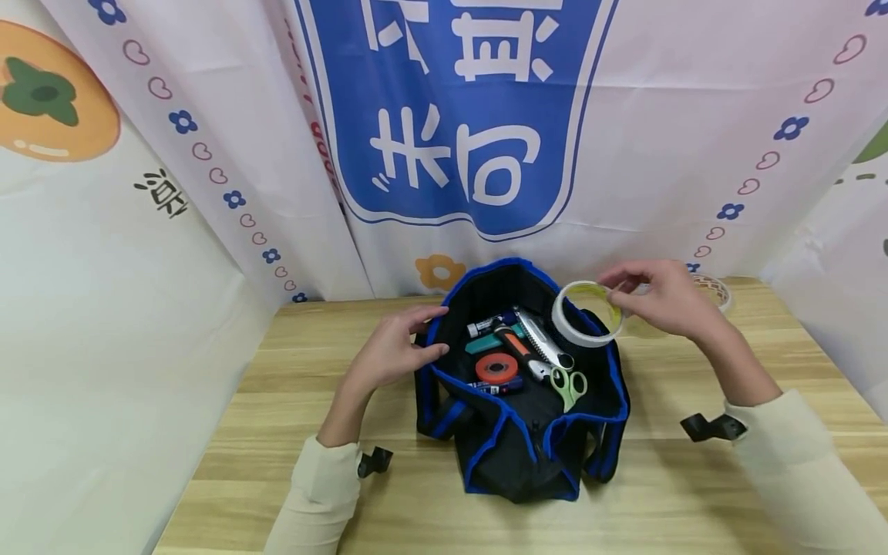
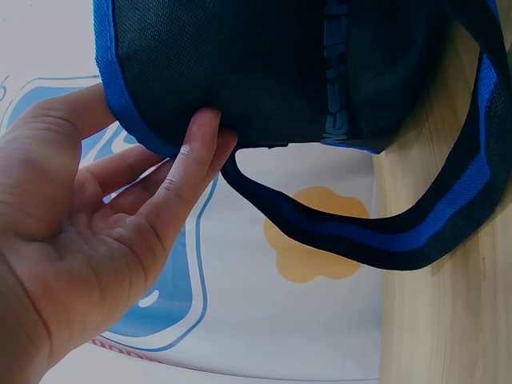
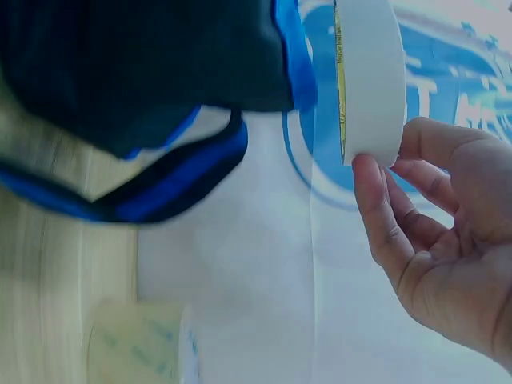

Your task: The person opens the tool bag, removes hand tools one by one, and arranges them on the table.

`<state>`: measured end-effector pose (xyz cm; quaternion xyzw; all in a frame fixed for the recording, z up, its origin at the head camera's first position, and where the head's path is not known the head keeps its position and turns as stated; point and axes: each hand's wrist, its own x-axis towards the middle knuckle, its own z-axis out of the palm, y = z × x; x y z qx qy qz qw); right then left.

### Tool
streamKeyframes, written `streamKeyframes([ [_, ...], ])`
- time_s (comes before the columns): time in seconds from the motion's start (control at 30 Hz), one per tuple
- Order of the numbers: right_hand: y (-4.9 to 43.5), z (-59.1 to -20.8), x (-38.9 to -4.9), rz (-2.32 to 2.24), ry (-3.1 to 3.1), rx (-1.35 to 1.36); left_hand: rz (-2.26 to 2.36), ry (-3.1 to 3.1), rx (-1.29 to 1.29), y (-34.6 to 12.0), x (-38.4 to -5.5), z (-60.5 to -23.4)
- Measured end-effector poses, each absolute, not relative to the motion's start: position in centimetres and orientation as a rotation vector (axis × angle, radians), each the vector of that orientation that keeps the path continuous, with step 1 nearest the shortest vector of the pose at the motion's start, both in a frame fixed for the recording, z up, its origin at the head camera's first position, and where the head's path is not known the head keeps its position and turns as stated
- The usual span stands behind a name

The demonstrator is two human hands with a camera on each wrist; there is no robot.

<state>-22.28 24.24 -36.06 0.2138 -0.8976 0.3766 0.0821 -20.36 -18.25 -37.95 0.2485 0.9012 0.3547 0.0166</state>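
A black tool bag with blue edging (image 1: 516, 462) stands open on the table. My left hand (image 1: 391, 347) holds its left rim, thumb and fingers on either side of the edge (image 2: 120, 88). Above the bag's right rim, my right hand (image 1: 662, 297) pinches a roll of white tape (image 3: 372, 80) by its side. Inside the bag lie green-handled scissors (image 1: 570, 389), a silver folding saw-like tool (image 1: 541, 339), an orange-and-black handled tool (image 1: 516, 343), a red-orange tape roll (image 1: 486, 362), a teal flat piece (image 1: 480, 344) and dark blue tubes (image 1: 496, 322).
A clear tape roll (image 3: 132, 344) sits on the wooden table (image 1: 277, 432), behind my right hand. Carry straps (image 2: 344, 232) loop out from both sides of the bag. A printed cloth (image 1: 638, 154) hangs behind the table.
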Motion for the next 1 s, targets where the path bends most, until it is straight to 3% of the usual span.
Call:
streamKeyframes([
  [1.0,39.4,-42.2,-22.5,1.176,-2.751,0.006,1.101,2.799,0.746,-18.3,-20.3,-38.0],
])
